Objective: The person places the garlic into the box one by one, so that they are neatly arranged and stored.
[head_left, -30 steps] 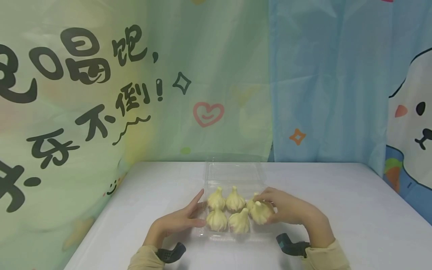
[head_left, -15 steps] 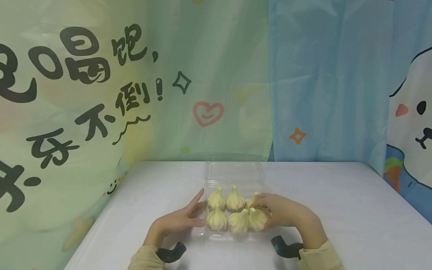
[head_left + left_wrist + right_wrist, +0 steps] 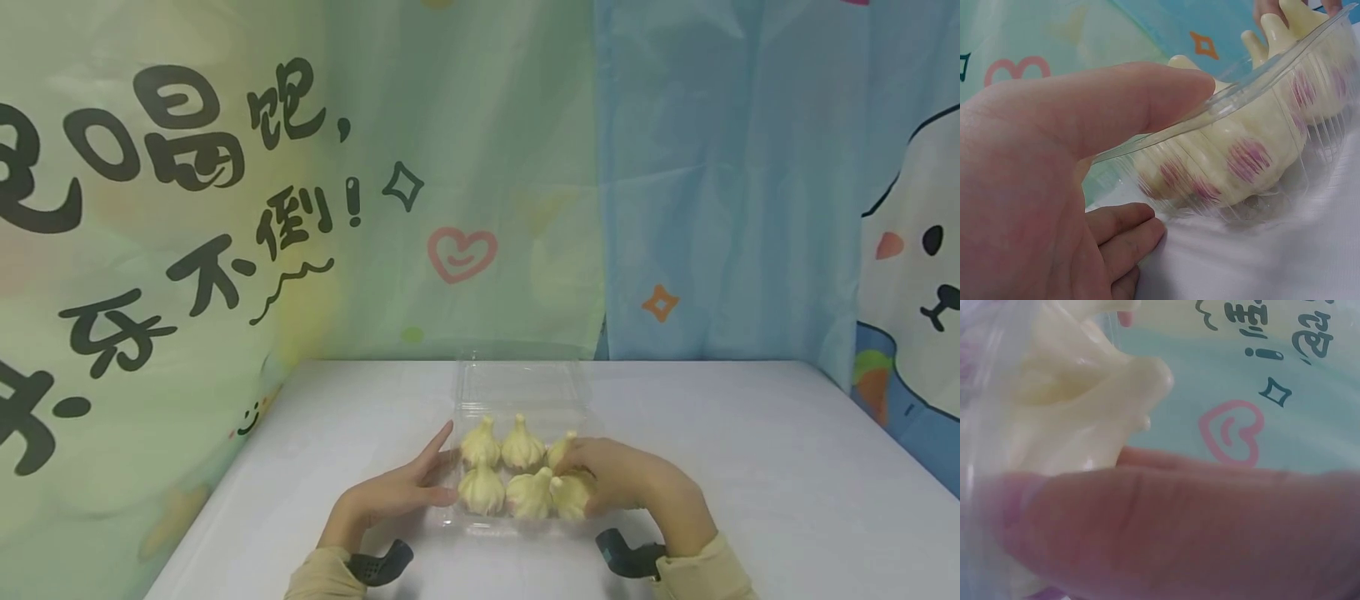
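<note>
A clear plastic clamshell box (image 3: pixel 517 527) holds several pale garlic bulbs (image 3: pixel 482 490) in two rows, stems up. At the near right corner, my right hand (image 3: pixel 630 479) grips a garlic bulb (image 3: pixel 572 497) between thumb and fingers. In the right wrist view the thumb (image 3: pixel 1166 531) lies against that bulb (image 3: pixel 1079 437), inside the clear wall. My left hand (image 3: pixel 397 493) rests at the box's left side, fingers spread. Its thumb (image 3: pixel 1147 100) touches the rim in the left wrist view. Purple streaks mark the bulbs there. The right hand partly covers the far right bulb (image 3: pixel 561 450).
The box's lid (image 3: pixel 521 383) stands raised behind the bulbs, toward the table's back edge. A white table (image 3: pixel 712 417) lies beneath it. Printed curtains (image 3: pixel 465 167) hang behind and to the left. Dark wrist devices (image 3: pixel 628 557) sit below both hands.
My right hand has moved left and slightly down, bringing its garlic bulb into the near right corner of the box beside the neighbouring bulb. The left hand has stayed in place.
</note>
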### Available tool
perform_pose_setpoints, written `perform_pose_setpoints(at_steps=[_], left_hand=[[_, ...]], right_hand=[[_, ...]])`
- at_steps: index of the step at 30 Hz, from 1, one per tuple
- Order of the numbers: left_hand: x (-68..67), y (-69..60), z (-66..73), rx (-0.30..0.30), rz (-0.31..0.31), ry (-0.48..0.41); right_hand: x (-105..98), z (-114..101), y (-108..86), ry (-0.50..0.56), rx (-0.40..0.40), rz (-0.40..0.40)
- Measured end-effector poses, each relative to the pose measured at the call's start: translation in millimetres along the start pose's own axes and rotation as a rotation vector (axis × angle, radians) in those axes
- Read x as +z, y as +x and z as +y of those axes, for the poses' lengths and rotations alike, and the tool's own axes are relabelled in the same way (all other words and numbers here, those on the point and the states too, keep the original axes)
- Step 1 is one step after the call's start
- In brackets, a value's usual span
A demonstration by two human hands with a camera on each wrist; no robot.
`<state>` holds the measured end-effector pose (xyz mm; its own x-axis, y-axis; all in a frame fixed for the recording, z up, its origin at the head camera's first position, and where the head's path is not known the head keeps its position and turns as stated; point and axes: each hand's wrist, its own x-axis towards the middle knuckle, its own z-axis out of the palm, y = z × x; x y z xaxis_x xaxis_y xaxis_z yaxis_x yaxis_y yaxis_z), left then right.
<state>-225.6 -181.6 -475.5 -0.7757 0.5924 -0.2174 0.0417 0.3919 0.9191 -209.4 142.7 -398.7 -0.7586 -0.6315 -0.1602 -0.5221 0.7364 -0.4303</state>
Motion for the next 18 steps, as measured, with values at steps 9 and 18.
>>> perform_pose_setpoints(at_steps=[9,18], left_hand=[[1.3,-0.9,2.3,-0.002,0.004,-0.002],[0.7,-1.7,3.3,-0.010,0.013,0.005]], right_hand=[[3.3,-4.8,0.9,0.034,0.061,0.044],[3.9,-8.1,1.6,0.101,0.215,0.082]])
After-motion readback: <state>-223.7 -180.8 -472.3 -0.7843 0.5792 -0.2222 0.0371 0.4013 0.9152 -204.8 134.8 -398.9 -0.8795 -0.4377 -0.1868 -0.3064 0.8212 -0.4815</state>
